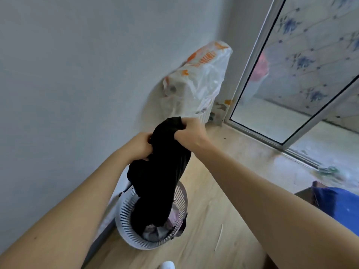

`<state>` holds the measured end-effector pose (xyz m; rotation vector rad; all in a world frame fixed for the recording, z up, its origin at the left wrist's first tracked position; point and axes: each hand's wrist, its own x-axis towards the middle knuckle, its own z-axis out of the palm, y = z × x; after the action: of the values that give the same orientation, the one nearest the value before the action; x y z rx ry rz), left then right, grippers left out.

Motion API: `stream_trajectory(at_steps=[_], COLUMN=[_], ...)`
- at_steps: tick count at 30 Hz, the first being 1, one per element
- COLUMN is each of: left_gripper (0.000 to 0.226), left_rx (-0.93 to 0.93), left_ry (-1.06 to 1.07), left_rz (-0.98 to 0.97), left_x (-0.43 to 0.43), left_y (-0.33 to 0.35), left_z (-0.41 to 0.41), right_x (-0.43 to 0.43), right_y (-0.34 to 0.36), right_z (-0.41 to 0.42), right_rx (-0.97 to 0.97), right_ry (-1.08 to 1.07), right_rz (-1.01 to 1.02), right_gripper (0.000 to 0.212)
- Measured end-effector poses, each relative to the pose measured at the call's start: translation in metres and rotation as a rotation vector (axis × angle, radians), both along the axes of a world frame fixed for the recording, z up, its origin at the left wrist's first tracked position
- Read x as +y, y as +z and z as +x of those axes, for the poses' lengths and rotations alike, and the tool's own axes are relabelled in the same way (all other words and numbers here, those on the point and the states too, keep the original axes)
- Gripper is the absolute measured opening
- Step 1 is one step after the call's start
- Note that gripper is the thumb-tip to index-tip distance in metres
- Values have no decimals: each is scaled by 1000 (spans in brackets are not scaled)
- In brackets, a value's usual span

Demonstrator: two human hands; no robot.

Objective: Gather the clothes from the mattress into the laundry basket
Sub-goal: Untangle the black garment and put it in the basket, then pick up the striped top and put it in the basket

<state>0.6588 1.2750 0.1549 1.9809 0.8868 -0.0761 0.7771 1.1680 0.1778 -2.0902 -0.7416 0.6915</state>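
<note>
Both hands are gripping a black garment [161, 167] above the white basket [124, 226], the left hand [140, 145] bunching one edge and the right hand [189, 133] clutching the top. The garment's lower end is hanging into the basket, onto clothes [155, 231] already inside, beside the wall [77, 74].

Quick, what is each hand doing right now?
Left hand: closed, gripping the black garment.
Right hand: closed, gripping the same garment at its top, above the laundry basket.
</note>
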Motion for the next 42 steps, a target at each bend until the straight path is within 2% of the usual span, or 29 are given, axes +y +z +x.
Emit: stream_trajectory(at_steps=[3,5,14,20,26,32,37,42], left_gripper=[43,41,32,32,31,32,36,47], left_rx=[180,243,108,10,-100,-215,-264,-331], left_ry=[0,19,-129,-363,-670,-978,-1222,-1390], left_rz=[-48,-47,125,232,376,360,354,379], left_x=[16,21,-14,-93,-255,-459,-631,-745], left_y=[-32,-46,-18,13,42,53,43,25], left_z=[-26,-36,18,98,199,270,298,301], right_x=[9,8,-41,-141,-319,-523,-693,-814], right_y=[-41,-56,-54,-25,5,17,5,-24], right_z=[-12,-12,16,57,102,117,101,82], right_rx=[-33,-33,5,17,-36,-88,-81,-15], right_ry=[219,237,68,-174,-548,-897,-1160,-1410], right_rz=[-243,-309,-247,-175,-93,-132,-140,-100], right_gripper=[42,50,27,23,21,27,20,20])
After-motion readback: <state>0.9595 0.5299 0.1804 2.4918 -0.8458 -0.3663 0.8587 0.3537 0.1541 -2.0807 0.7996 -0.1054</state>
